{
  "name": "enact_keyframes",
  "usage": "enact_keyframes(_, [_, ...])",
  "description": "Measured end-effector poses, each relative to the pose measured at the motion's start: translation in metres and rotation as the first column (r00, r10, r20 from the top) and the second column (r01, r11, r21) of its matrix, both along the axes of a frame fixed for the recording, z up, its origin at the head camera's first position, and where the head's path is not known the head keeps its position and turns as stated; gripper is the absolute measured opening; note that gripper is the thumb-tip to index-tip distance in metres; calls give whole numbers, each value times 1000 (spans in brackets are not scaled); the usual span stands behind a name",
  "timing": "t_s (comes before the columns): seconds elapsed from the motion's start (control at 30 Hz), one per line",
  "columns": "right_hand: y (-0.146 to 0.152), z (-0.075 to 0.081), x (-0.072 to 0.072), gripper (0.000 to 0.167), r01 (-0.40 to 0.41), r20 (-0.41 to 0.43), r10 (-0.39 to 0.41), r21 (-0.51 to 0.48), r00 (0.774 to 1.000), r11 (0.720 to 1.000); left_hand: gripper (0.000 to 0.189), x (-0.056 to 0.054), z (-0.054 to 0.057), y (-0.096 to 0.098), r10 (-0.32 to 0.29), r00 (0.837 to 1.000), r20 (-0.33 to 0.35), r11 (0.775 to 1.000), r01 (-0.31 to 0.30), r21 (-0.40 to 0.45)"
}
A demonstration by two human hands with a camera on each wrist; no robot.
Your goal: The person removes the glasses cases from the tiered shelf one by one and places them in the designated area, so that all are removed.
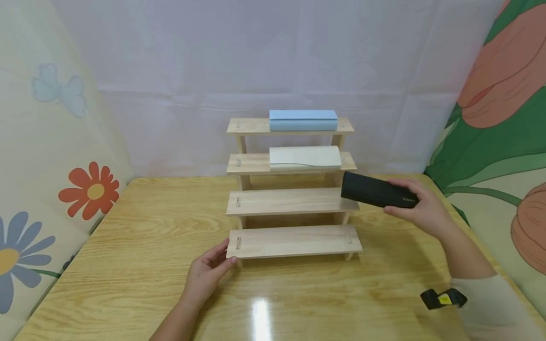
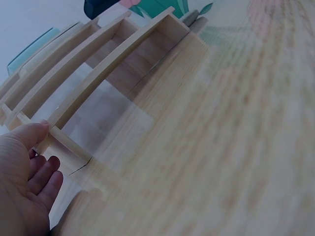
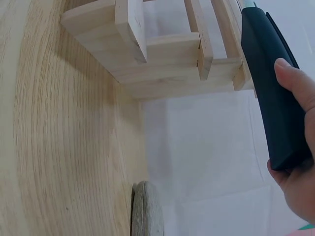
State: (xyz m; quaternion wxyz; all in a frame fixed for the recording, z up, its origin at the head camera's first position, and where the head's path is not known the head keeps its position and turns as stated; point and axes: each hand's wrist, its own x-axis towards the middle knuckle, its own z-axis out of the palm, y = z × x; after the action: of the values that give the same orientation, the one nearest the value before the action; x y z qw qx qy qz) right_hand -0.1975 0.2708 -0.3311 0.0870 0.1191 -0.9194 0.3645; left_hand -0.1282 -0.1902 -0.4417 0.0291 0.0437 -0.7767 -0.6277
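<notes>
A stepped wooden display rack (image 1: 294, 241) stands on the table. With thumb and fingers, my left hand (image 1: 206, 273) grips the left end of its lowest shelf; the left wrist view shows the thumb (image 2: 34, 133) on the shelf's corner. My right hand (image 1: 428, 210) holds a black glasses case (image 1: 371, 189) by its right end, thumb and fingers on opposite sides. The case is tilted, its far end in front of the right end of the second shelf from the bottom. A light blue glasses case (image 1: 303, 121) lies on the top shelf, a white one (image 1: 304, 158) on the shelf below.
The wood-grain table (image 1: 141, 265) reaches back to a white cloth backdrop (image 1: 192, 71). Flower-printed panels (image 1: 503, 94) flank both sides. In the right wrist view, a grey elongated object (image 3: 147, 211) sits at the table's far part, beyond the rack's right side.
</notes>
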Motion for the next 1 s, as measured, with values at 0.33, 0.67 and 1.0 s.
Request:
enact_keyframes(0.33, [21,-7,5,68,73,-4,-73,12,997,997,54,-1,-1,0,7,1000,9,1000,-6,-7])
enact_keyframes(0.67, [37,-15,5,73,115,30,-116,29,993,993,54,-2,-1,0,-2,1000,9,1000,2,-17])
enact_keyframes(1.0, [51,-32,6,73,136,23,-137,26,990,990,53,-1,-1,0,2,1000,3,1000,-2,-5])
